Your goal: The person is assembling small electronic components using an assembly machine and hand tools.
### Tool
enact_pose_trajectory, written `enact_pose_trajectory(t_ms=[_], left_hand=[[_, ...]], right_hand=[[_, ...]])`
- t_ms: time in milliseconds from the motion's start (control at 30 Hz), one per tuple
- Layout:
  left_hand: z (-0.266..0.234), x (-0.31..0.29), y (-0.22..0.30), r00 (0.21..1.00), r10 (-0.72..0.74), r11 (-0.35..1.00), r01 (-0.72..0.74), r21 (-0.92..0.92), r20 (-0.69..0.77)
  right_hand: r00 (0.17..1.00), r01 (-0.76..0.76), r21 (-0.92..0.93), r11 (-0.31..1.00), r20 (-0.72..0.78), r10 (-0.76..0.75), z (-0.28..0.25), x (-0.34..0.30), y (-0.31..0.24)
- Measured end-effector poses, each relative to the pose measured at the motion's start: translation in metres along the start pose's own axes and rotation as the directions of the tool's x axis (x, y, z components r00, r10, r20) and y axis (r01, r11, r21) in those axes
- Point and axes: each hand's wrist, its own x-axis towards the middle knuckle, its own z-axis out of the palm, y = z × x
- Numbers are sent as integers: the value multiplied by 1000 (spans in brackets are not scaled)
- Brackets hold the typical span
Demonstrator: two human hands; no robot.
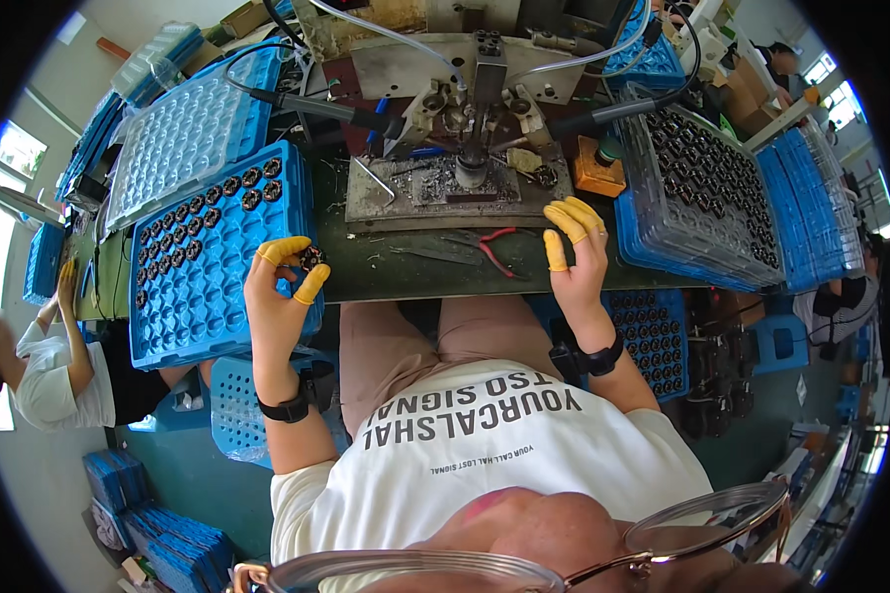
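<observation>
My left hand (pixel 273 295), with yellow finger cots on its fingertips, pinches a small dark ring-shaped part (pixel 312 259) beside the right edge of a blue tray (pixel 229 341). Inside that tray, similar dark round parts (pixel 196 205) fill many of the far and left pockets. My right hand (pixel 581 265), in yellow finger cots too, hovers over the bench edge at the right. Its thumb and fingers are apart, and nothing shows between them. Ahead of it stands a bench machine (pixel 473 163) on a metal base plate, with another dark part (pixel 544 176) on the plate's right side.
Red-handled pliers (pixel 499 252) and a hex key (pixel 374 180) lie near the machine. An orange block (pixel 599 168) stands right of it. Stacked trays of dark parts (pixel 707 178) occupy the right, clear-lidded trays (pixel 183 138) the far left. Another person (pixel 54 366) sits at left.
</observation>
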Motion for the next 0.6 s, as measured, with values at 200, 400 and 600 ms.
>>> enact_pose_trajectory(t_ms=[200, 400, 600], left_hand=[[1, -1, 0, 1000, 11, 1000, -12, 27, 10], [2, -2, 5, 1000, 24, 998, -23, 63, -4], [2, 1, 5, 1000, 28, 995, -28, 95, -1]], right_hand=[[990, -140, 265, 954, 64, 128, 32, 42, -18], [980, -197, 352, 915, 98, 174, 50, 49, -22], [960, -278, 416, 866, 107, 257, 57, 60, -25]])
